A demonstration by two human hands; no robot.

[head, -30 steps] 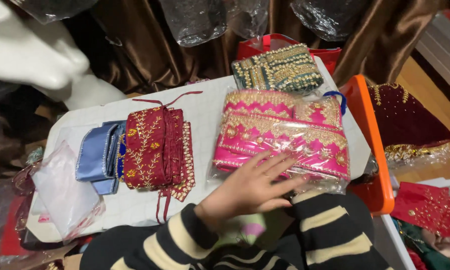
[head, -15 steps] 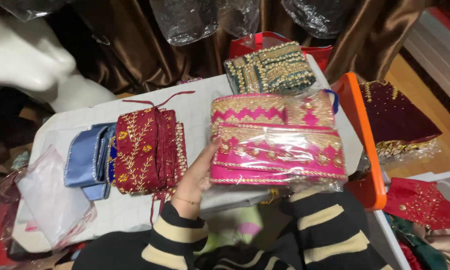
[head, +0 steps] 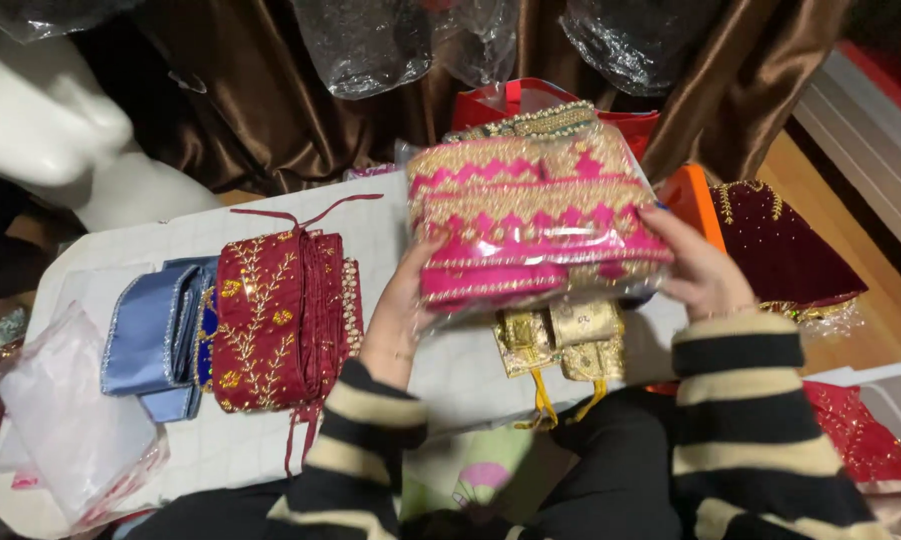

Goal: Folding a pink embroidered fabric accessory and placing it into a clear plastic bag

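Two hands: both grip one clear-wrapped pink bundle [head: 535,225], lifted off the white table [head: 370,215].
Clear bag [head: 65,430]: far left of the bundle, lying flat at the table's near-left corner.
Blue cloth [head: 150,335]: left of the bundle, folded, touching the maroon piece.
Maroon embroidered cloth [head: 275,320]: just left of the bundle, folded, cords trailing at both ends.
Left hand [head: 400,310]: clasps the bundle's left edge, fingers curled under it.
Gold pieces [head: 560,340]: directly below the bundle, flat on the table, yellow cords hanging towards the person.
Right hand [head: 695,265]: clamps the bundle's right edge, fingers spread over the wrap.
Dark red embroidered cloth [head: 780,245]: right of the bundle, past the orange rim [head: 695,200].
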